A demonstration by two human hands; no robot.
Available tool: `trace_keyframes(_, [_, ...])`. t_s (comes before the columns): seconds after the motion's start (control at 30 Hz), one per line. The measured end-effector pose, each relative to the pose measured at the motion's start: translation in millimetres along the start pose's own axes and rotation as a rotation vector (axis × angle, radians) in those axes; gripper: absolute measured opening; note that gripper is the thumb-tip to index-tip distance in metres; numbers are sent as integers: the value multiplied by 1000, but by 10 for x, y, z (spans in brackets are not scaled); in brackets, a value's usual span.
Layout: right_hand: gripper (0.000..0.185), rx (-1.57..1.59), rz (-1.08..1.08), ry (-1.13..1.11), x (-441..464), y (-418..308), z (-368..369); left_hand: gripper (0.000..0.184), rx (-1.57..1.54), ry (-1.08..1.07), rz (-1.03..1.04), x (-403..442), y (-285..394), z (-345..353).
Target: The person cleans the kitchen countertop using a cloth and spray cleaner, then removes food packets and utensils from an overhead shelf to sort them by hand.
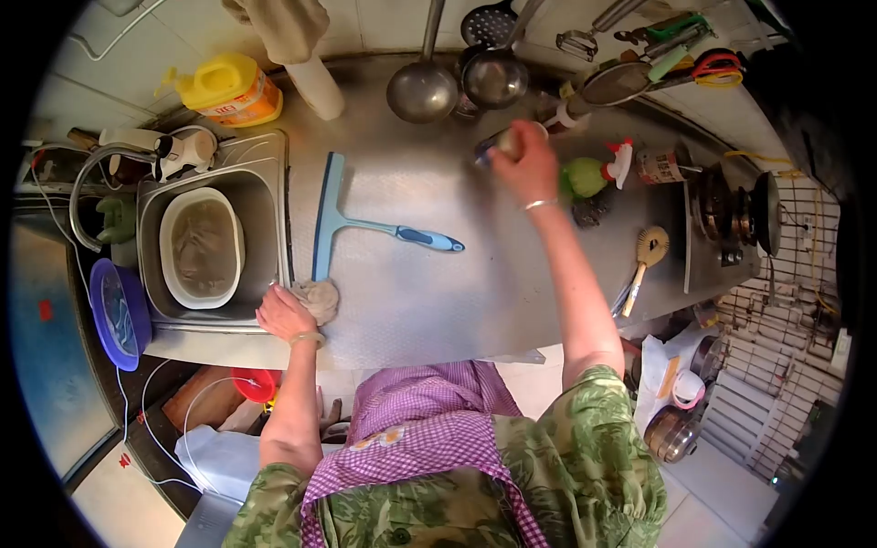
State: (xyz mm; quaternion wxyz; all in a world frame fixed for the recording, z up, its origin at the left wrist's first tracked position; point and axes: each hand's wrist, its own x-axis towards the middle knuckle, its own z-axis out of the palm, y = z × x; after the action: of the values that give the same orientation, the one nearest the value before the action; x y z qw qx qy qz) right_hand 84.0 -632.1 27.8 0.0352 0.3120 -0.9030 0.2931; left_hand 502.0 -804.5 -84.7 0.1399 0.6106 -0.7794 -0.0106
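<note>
My right hand [530,169] is closed around a small can or jar [498,146] with a dark, pale-edged side, near the back of the steel counter; the fingers hide much of it. My left hand [285,315] rests at the right front rim of the sink [283,183], fingers loosely extended. Right beside it lies a crumpled beige cloth [317,300]. Between my hands a blue squeegee [365,225] lies flat on the counter, its blade toward the sink. A green spray bottle [585,176] with a red and white trigger head stands right of my right wrist.
A white basin [236,274] of murky water sits in the sink. Behind are a yellow jug [228,87] and hanging ladles [422,91]. At right lie a round scrub brush [650,247] and a stove [717,242]. A purple basin [137,315] is left of the sink.
</note>
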Motion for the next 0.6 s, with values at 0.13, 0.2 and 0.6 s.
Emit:
trace_keyframes(0.13, [56,41,-90,-176,-499,-167,203,35,-23,-3,-8,-1,39,-27])
trace_keyframes(0.2, [55,66,-55,-86,-449,-116,106,35,-57,22,-4,-5,36,-26])
trace_keyframes(0.6, [85,26,373,622,812,1446,480,37,-49,-35,-26,16,3,0])
